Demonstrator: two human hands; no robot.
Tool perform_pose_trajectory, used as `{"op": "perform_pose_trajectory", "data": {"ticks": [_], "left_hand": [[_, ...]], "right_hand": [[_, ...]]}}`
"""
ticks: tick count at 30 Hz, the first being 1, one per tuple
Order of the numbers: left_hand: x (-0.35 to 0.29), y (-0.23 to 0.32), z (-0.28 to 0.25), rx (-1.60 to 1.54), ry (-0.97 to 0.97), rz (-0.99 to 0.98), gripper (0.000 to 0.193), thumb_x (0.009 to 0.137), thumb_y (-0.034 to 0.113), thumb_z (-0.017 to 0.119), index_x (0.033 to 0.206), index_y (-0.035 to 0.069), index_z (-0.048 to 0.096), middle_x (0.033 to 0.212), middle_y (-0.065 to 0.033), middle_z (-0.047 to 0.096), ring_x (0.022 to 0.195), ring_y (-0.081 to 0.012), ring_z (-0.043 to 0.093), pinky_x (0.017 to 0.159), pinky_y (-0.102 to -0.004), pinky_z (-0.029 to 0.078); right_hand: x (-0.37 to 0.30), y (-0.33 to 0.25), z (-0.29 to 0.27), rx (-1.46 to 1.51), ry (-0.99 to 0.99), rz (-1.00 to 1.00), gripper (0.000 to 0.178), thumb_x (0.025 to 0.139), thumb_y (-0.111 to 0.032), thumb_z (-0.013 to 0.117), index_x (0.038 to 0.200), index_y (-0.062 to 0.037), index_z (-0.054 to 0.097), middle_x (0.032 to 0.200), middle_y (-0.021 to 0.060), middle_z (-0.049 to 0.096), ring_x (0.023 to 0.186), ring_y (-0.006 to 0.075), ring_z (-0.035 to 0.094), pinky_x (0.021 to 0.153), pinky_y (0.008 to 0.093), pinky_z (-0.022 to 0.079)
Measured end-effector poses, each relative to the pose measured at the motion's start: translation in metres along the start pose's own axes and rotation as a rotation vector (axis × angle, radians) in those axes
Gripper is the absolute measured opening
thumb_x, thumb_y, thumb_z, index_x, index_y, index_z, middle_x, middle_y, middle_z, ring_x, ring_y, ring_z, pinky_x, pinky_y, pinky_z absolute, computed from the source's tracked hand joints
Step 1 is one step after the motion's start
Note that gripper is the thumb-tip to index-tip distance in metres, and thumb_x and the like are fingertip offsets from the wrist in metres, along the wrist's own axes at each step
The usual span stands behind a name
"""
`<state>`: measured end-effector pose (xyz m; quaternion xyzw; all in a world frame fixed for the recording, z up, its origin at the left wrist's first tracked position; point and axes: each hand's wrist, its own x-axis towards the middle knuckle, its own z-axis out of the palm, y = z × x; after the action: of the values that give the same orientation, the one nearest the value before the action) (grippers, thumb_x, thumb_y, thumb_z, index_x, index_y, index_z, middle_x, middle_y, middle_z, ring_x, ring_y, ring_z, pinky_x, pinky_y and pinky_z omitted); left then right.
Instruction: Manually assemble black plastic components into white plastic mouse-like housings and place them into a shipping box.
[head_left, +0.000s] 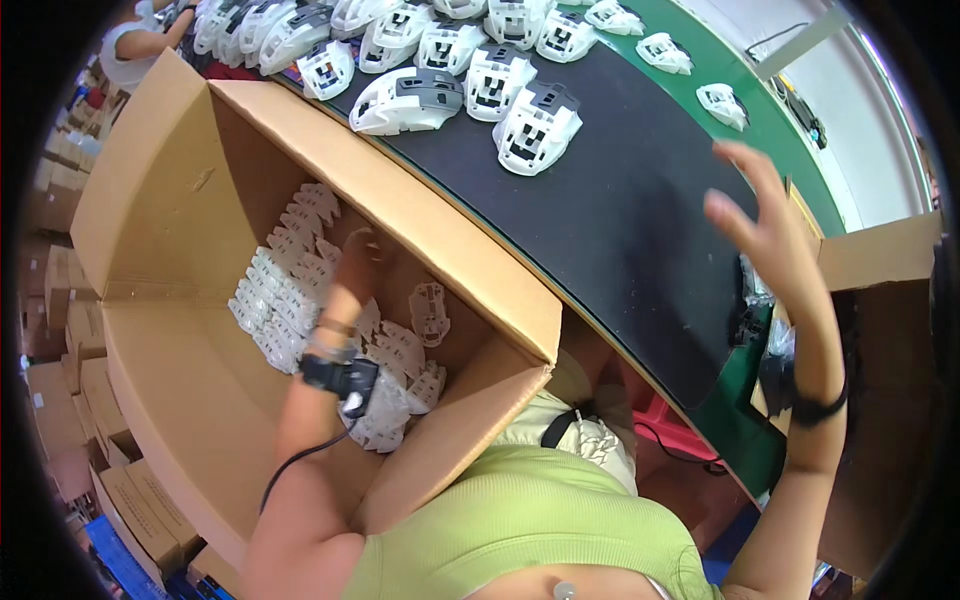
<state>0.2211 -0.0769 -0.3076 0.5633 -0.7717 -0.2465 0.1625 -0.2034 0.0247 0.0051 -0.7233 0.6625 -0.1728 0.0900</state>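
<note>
My left hand point(362, 262) reaches down inside a large open cardboard box point(160, 350), among white plastic parts with cut-outs point(285, 290) laid in rows. Its fingers are in shadow and partly hidden, so I cannot tell whether they hold anything. One loose white plastic part point(430, 313) lies on the box floor beside that hand. Above the right side of the black mat point(620, 230), my right hand point(765, 220) is raised with thumb and fingers apart, holding nothing. Several white and dark-grey mouse-shaped shells point(540, 130) stand on the mat's far part.
More shells, among them a white one point(722, 105), rest on the green bench surface point(685, 85). A second cardboard box point(880, 250) stands at the right, near small bagged parts point(780, 340). Another person's arm point(150, 42) shows at the far left. Cartons point(140, 510) are stacked along the left.
</note>
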Motion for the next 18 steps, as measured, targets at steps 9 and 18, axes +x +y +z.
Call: {"op": "perform_pose_trajectory", "data": {"ticks": [9, 18], "left_hand": [[0.012, -0.098, 0.087, 0.436, -0.155, 0.081, 0.045, 0.083, 0.02, 0.055, 0.121, -0.002, 0.048, 0.117, -0.0142, 0.053, 0.11, -0.0209, 0.046, 0.095, -0.0331, 0.035], [0.006, 0.067, -0.23, -0.839, 0.0, -0.045, 0.049, 0.084, 0.009, 0.049, 0.129, -0.004, 0.038, 0.118, -0.0122, 0.05, 0.103, -0.0183, 0.052, 0.092, -0.0331, 0.041]], "right_hand": [[-0.142, -0.062, 0.02, 0.129, 0.069, 0.237, 0.044, 0.07, -0.006, 0.068, 0.111, -0.0048, 0.053, 0.122, 0.0153, 0.044, 0.116, 0.032, 0.043, 0.095, 0.0368, 0.036], [-0.169, -0.004, -0.006, -0.12, 0.381, 0.441, 0.033, 0.076, -0.017, 0.067, 0.101, 0.0009, 0.057, 0.098, 0.017, 0.058, 0.095, 0.0319, 0.054, 0.08, 0.035, 0.045]]}}
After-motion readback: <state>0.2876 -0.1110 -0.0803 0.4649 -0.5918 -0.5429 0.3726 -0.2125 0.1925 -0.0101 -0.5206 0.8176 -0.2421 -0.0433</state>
